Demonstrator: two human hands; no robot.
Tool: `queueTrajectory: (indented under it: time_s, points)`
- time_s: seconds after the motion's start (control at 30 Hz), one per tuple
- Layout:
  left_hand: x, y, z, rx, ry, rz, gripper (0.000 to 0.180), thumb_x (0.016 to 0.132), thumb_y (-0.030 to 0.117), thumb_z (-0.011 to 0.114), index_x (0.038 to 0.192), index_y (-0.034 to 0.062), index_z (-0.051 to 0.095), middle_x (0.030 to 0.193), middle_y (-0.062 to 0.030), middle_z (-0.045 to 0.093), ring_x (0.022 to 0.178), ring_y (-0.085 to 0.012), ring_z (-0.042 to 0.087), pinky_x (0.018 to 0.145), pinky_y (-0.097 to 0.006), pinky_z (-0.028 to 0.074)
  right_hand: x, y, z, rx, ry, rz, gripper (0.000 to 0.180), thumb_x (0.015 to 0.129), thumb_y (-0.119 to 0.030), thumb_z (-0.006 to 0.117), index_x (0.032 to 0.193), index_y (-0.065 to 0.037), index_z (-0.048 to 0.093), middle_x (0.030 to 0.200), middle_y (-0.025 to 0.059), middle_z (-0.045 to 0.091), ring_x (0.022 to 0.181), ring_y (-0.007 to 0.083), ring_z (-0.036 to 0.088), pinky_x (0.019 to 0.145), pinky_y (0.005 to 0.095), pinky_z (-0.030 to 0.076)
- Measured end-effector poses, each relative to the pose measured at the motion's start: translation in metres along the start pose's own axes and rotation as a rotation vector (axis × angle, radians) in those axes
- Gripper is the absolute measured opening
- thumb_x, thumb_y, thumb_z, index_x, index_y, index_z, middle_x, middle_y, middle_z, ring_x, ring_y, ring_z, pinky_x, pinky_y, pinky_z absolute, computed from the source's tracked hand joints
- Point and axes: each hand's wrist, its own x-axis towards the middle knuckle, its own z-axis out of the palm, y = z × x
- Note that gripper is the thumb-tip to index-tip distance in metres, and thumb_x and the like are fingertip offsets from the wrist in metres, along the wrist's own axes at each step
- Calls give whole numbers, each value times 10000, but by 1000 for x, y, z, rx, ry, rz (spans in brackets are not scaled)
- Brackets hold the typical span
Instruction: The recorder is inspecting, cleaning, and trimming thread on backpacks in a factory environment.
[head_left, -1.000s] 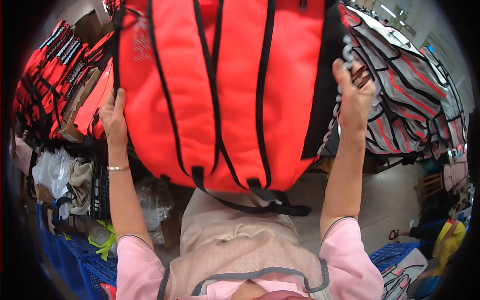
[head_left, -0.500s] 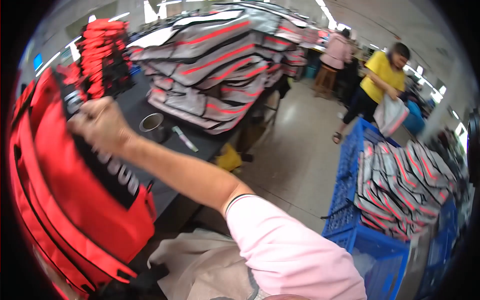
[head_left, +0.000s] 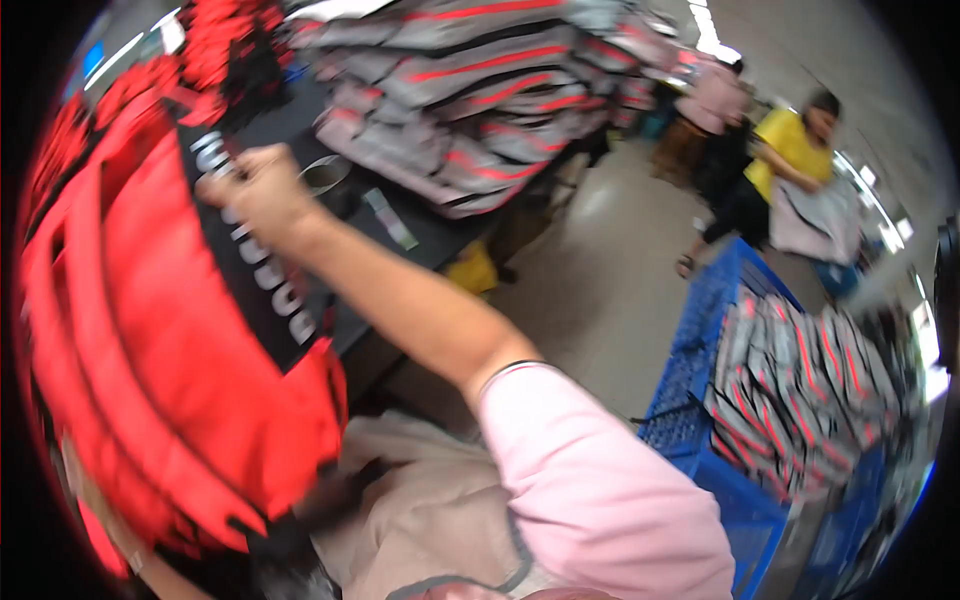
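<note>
A big red bag with layered sides and a black panel with white lettering fills the left of the head view. My right hand is closed on the upper edge of that black panel, its arm reaching across from the pink sleeve. Low on the left, my left forearm shows beside the bag; the bag hides the hand and its fingers. Just past my right hand, a metal cup stands on the dark table, with a small pale-and-green strip near it.
Grey bags with red stripes are heaped on the table. Red pieces are piled at its far left. At right, a blue crate holds more grey bags. A person in yellow stands beyond, holding a grey piece.
The red bag and my right hand now appear farther right, the hand also higher. The whole view has shifted. The person in yellow now holds the grey piece more spread out.
</note>
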Motion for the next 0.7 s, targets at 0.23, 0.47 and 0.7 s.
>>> queueTrajectory:
  time_s: [0.23,0.47,0.7]
  points:
    - [146,173,20,123,-95,-494,430,926,173,577,1308,-21,543,1280,-199,598,1199,-321,560,1039,-383,419,-37,164,-93,-841,-56,243,403,773,-343,737,997,-14,672,835,110,699,738,218,678,685,350,513]
    - [136,354,26,201,-565,-405,524,988,388,476,1443,132,426,1509,-150,370,1420,-319,301,1128,-633,171,-62,197,-90,-539,122,238,244,860,-195,687,986,13,694,733,34,642,672,86,562,646,276,458]
    - [47,395,-17,-129,-194,-490,512,876,198,689,1335,31,536,1410,-183,483,1339,-364,421,1156,-463,239,-69,188,-85,-1049,-66,71,488,806,-352,745,1113,18,657,1088,205,665,987,292,652,851,411,496]
